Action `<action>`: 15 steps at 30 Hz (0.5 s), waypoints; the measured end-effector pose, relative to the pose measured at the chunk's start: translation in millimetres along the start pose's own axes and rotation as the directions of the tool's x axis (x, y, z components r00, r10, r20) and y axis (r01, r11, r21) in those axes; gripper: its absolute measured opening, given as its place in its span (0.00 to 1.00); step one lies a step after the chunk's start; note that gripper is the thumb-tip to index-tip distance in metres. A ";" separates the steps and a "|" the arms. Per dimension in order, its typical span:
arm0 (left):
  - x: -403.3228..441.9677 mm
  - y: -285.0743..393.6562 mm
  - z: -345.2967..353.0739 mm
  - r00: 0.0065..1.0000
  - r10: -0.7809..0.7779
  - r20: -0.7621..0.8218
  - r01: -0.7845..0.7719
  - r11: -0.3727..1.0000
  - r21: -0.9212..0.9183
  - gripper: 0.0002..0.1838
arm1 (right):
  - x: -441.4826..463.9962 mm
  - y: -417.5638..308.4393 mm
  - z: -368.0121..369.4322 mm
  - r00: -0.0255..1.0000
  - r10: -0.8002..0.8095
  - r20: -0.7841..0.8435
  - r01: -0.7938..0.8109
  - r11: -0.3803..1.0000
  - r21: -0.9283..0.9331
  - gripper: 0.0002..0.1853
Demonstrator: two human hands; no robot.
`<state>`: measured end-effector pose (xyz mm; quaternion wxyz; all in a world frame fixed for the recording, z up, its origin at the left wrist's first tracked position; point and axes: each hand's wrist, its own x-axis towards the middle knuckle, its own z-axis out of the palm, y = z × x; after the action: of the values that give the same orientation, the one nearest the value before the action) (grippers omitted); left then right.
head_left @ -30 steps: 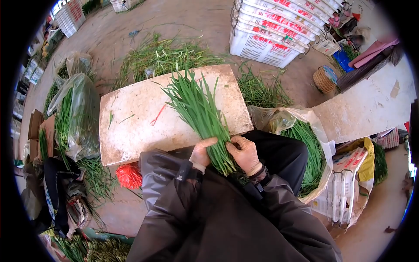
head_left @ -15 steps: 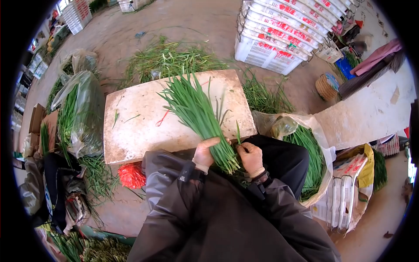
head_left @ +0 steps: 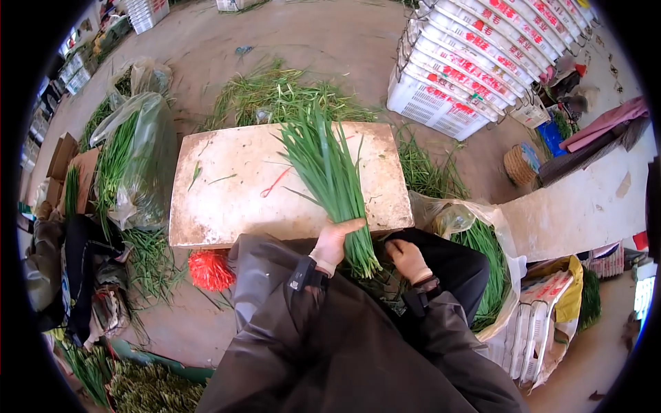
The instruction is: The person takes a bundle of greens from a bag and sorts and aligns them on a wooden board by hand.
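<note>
A bunch of green garlic chives point(head_left: 329, 168) lies slantwise over the white, stained board point(head_left: 231, 196), leaf tips pointing away from me and cut ends over my lap. My left hand point(head_left: 333, 242), gloved, is closed around the lower stems, with the thumb across them. Just right of the stem ends, my right hand point(head_left: 407, 260) is apart from the bunch, over my dark trouser leg. Its fingers are curled together, and whatever may be in them is hidden. A thin red tie point(head_left: 275, 182) lies on the board left of the leaves.
Loose chive scraps point(head_left: 289, 96) cover the floor beyond the board. Chive-filled plastic bags stand left point(head_left: 148, 162) and right point(head_left: 492, 275). Stacked white crates point(head_left: 441, 103) rise at back right. A red string bundle point(head_left: 210, 270) sits below the board's left corner. A person's leg point(head_left: 89, 268) shows far left.
My right hand has moved slightly away from the stems, and the single blade seen at its fingers no longer shows. My left hand keeps its hold; the bunch stands a little straighter. The view has shifted.
</note>
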<state>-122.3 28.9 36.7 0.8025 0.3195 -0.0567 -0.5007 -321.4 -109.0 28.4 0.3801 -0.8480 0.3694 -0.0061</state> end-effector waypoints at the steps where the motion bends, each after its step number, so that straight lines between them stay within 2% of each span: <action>1: 2.0 -2.4 -2.0 1.000 0.000 -0.016 0.000 1.000 0.011 0.18 | 4.4 -6.5 -1.6 1.000 -0.028 0.008 0.026 0.985 0.171 0.22; 3: 4.4 -8.5 -5.2 0.996 -0.022 -0.081 0.024 0.999 0.023 0.19 | 6.6 -24.6 2.1 0.997 -0.080 0.009 0.065 0.866 0.497 0.21; 4: 5.5 -10.6 -4.4 0.996 0.007 -0.084 -0.003 0.999 0.047 0.18 | 5.5 -38.8 4.7 0.992 -0.094 0.079 0.034 0.828 0.559 0.25; 6: 6.3 -15.7 -4.6 0.994 0.061 -0.089 -0.053 0.994 0.095 0.16 | 3.8 -65.9 9.9 0.950 -0.261 0.170 0.073 0.717 0.694 0.31; 7: 7.4 -17.0 -7.1 0.995 0.026 -0.091 -0.018 0.996 0.083 0.17 | 7.6 -63.9 19.3 0.947 -0.268 0.179 0.070 0.715 0.696 0.35; 10: 7.6 -18.8 -8.4 0.987 -0.005 -0.162 0.026 0.992 0.127 0.19 | 6.0 -77.4 26.0 0.934 -0.202 0.296 -0.050 0.746 0.664 0.35; 11: 7.0 -17.7 -7.6 0.982 -0.069 -0.174 0.088 0.991 0.103 0.21 | 5.4 -81.1 29.2 0.944 -0.218 0.246 0.020 0.786 0.618 0.36; 14: 10.1 -19.0 -11.7 0.969 -0.227 -0.100 0.215 0.970 -0.116 0.22 | 14.0 -53.5 52.4 0.956 -0.225 0.190 0.042 0.742 0.669 0.36; 15: 10.2 -18.4 -12.8 0.973 -0.222 -0.067 0.216 0.973 -0.081 0.23 | 11.1 -55.0 47.8 0.948 -0.181 0.263 -0.087 0.647 0.758 0.32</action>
<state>-126.1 20.8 13.8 0.7550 0.3129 0.0278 -0.5755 -265.3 -61.3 27.1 0.7539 -0.6088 0.2445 -0.0352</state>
